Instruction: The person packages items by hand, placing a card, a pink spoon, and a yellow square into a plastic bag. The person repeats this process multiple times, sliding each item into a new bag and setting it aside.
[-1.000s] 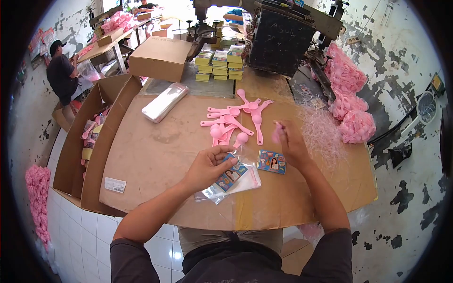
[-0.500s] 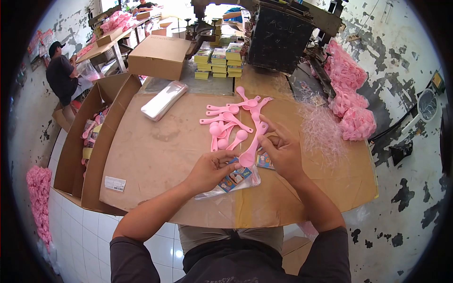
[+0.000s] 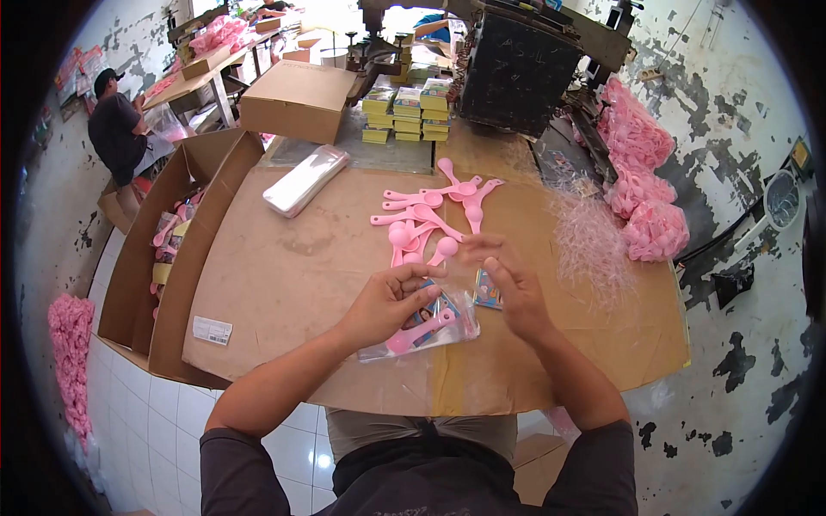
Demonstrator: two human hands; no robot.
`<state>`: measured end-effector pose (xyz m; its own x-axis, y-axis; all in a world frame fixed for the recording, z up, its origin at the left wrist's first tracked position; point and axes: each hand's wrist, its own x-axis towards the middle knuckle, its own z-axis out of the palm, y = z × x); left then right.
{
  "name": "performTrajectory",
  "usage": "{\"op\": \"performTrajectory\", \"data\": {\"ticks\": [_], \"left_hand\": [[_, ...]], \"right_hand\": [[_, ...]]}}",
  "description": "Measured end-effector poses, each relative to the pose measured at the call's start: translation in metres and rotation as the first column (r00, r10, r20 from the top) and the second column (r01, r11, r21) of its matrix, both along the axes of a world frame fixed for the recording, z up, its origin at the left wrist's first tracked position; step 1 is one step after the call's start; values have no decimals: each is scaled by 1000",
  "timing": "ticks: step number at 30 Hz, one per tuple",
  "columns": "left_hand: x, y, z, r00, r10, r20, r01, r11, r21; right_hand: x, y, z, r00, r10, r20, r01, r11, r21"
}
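A pink measuring spoon (image 3: pixel 419 334) lies along a clear plastic bag (image 3: pixel 467 322), over a colourful printed card (image 3: pixel 445 306). My left hand (image 3: pixel 387 303) is at the bag's upper left, thumb and index finger apart near the card. To the right, my right hand (image 3: pixel 521 301) is raised and open, its outstretched fingers smeared by motion. Under its thumb side shows another printed card (image 3: pixel 488 290). Just beyond both hands is a loose pile of pink spoons (image 3: pixel 424 211), the closest one near my right fingertips.
A stack of clear bags (image 3: pixel 305 181) lies back left, beside an open carton (image 3: pixel 202 258) holding packed spoons. Card stacks (image 3: pixel 406 107) and a black machine box (image 3: pixel 508 73) stand at the back. Pink bundles (image 3: pixel 650 225) line the right edge. Another person (image 3: pixel 118 125) sits far left.
The pink spoon has left both hands and now lies over the card at the bag. My right hand has opened, fingers extending toward the pile. My left thumb and index finger have spread.
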<state>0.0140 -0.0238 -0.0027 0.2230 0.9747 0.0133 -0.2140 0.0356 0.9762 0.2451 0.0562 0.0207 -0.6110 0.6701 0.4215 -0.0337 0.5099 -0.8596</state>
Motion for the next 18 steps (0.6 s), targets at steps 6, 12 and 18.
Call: {"op": "performTrajectory", "data": {"ticks": [6,12,18], "left_hand": [[-1,-2,4,991,-115,61,115,993,9],[0,-8,23,992,122,-18,-104,906,411],[5,-20,21,952,120,-280,47,850,525]], "right_hand": [[-7,-12,56,968,165,191,-207,952,227],[-6,-26,111,953,-92,287,-111,777,619],[-8,-37,108,902,-220,372,-6,854,520]]}}
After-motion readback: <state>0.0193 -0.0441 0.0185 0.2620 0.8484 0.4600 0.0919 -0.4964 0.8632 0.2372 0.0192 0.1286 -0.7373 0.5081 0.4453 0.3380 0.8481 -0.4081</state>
